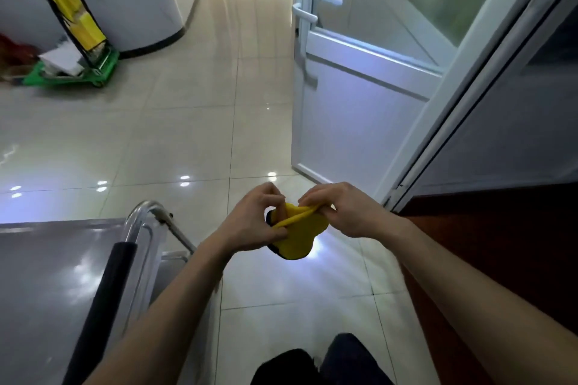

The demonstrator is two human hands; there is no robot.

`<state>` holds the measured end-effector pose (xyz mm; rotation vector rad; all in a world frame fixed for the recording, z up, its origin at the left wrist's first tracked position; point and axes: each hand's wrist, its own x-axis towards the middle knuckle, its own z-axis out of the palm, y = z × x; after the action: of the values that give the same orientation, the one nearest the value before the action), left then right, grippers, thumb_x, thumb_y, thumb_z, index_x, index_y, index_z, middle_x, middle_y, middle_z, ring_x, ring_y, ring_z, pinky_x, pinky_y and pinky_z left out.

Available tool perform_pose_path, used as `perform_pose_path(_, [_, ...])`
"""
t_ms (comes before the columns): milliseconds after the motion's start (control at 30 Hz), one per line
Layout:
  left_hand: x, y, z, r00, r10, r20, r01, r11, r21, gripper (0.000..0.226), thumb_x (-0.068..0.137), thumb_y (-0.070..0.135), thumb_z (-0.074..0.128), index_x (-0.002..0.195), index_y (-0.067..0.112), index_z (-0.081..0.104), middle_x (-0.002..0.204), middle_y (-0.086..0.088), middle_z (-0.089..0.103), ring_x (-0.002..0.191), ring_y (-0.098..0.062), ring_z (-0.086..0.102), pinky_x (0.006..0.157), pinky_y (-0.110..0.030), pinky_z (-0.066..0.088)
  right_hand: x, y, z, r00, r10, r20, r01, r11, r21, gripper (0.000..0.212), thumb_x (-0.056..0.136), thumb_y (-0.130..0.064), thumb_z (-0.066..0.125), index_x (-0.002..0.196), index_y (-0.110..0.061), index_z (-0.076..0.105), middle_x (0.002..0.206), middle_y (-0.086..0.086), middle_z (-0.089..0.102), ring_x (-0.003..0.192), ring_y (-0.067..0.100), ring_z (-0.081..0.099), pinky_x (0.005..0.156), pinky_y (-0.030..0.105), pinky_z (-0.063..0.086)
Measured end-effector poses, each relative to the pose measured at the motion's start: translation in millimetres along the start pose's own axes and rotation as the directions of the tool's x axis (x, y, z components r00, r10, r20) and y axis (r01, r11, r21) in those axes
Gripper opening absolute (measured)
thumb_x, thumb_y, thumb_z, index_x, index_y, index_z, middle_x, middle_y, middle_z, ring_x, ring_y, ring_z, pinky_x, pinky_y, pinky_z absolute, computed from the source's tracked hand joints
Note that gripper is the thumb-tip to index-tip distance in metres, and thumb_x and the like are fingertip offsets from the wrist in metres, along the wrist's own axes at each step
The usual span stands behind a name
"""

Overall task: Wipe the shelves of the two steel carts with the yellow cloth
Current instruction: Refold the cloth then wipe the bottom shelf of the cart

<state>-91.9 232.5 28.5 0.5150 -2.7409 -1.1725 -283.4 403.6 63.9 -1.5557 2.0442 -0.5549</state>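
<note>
Both my hands hold the yellow cloth (297, 234) in the air above the tiled floor, in the middle of the view. My left hand (253, 219) grips its left side, and my right hand (341, 209) pinches its upper edge and stretches it taut. The cloth is bunched and has a dark underside. A steel cart (47, 275) stands at the lower left, with its shiny top shelf and a black-padded handle (103, 300) beside my left forearm. Only one cart is in view.
A white-framed glass door (353, 78) stands open on the right, next to a dark reddish panel (488, 244). A green platform trolley (72, 72) with yellow items leans at a curved wall at the far left. The tiled corridor runs ahead. My dark trouser legs show at the bottom.
</note>
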Motion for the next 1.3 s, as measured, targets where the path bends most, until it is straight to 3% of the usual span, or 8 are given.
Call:
perform_pose_path(133, [56.0,-21.3,-41.8,0.995,-0.027,-0.099,0.027,1.0,0.0,0.015,0.07,0.043,0.071,0.078,0.031,0.065,0.113,0.01,0.062,0.103,-0.013,0.063,0.085,-0.037,0.059,97.5,19.5,-34.3,0.996,-0.086,0.032,0.087,0.996,-0.038,0.049,0.098,-0.001,0.054,0.129,-0.031,0.077,0.119,-0.007,0.076,0.103,0.014,0.061,0.088,0.026,0.044])
perform_pose_path(400, [140.7,-104.8,-124.2,0.87,-0.269,-0.413,0.296,0.955,0.0,0.017,0.08,0.039,0.066,0.086,0.024,0.061,0.082,0.007,0.059,0.078,-0.016,0.057,0.067,-0.039,0.052,330.5,40.3,-72.1,0.944,-0.268,0.193,0.28,0.959,-0.038,0.027,0.099,-0.008,0.059,0.115,-0.029,0.066,0.102,-0.005,0.066,0.095,0.02,0.06,0.081,0.037,0.05])
perform_pose_path(600, [139.1,-171.2,-181.8,0.698,-0.463,-0.547,0.55,0.835,-0.006,0.036,0.103,0.033,0.069,0.135,0.032,0.051,0.097,0.014,0.065,0.076,-0.004,0.067,0.066,-0.02,0.053,487.3,-24.9,-65.6,0.811,-0.401,0.427,0.502,0.851,-0.154,0.026,0.096,-0.02,0.064,0.116,-0.035,0.071,0.107,-0.006,0.073,0.098,0.019,0.063,0.082,0.037,0.052])
perform_pose_path(800, [132.4,-252.5,-240.5,0.562,-0.623,-0.544,0.739,0.674,-0.01,0.008,0.097,0.019,0.063,0.104,0.021,0.065,0.098,0.003,0.061,0.085,-0.016,0.057,0.075,-0.037,0.051,620.5,-103.4,-16.0,0.642,-0.423,0.64,0.655,0.736,-0.17,0.025,0.089,-0.012,0.059,0.101,-0.033,0.065,0.092,-0.013,0.062,0.093,0.018,0.061,0.064,0.024,0.041])
perform_pose_path(967, [143.8,-323.3,-298.0,0.461,-0.638,-0.617,0.733,0.666,-0.14,0.006,0.104,0.018,0.056,0.106,0.022,0.06,0.097,0.007,0.058,0.081,-0.007,0.055,0.069,-0.029,0.042,689.5,-162.0,36.3,0.555,-0.437,0.708,0.68,0.728,-0.084,0.047,0.085,-0.067,0.072,0.111,-0.03,0.061,0.093,-0.005,0.068,0.086,0.017,0.064,0.072,0.037,0.056])
perform_pose_path(1033, [142.2,-342.8,-320.1,0.427,-0.637,-0.642,0.751,0.645,-0.141,0.011,0.107,0.022,0.053,0.115,0.025,0.061,0.103,0.013,0.058,0.083,-0.008,0.053,0.075,-0.028,0.041,711.1,-188.1,59.5,0.539,-0.487,0.688,0.706,0.706,-0.053,0.042,0.096,-0.067,0.064,0.094,-0.025,0.061,0.08,-0.002,0.064,0.078,0.021,0.062,0.072,0.041,0.055])
perform_pose_path(1133, [117.6,-360.0,-351.2,0.246,-0.663,-0.707,0.793,0.558,-0.247,0.024,0.11,0.035,0.057,0.134,0.032,0.055,0.111,0.015,0.063,0.09,-0.009,0.057,0.08,-0.029,0.046,745.5,-231.4,85.6,0.465,-0.527,0.711,0.75,0.661,-0.001,0.04,0.106,-0.049,0.057,0.086,-0.014,0.063,0.078,0.004,0.062,0.08,0.029,0.062,0.074,0.043,0.052])
perform_pose_path(1300, [70.6,-375.1,-359.5,-0.242,-0.606,-0.758,0.75,0.379,-0.543,0.034,0.099,0.051,0.073,0.121,0.033,0.055,0.107,0.012,0.068,0.095,-0.01,0.065,0.083,-0.026,0.057,792.6,-312.9,140.3,0.275,-0.557,0.784,0.845,0.528,0.079,0.024,0.102,-0.035,0.061,0.09,-0.014,0.063,0.085,0.006,0.066,0.083,0.032,0.065,0.069,0.04,0.05])
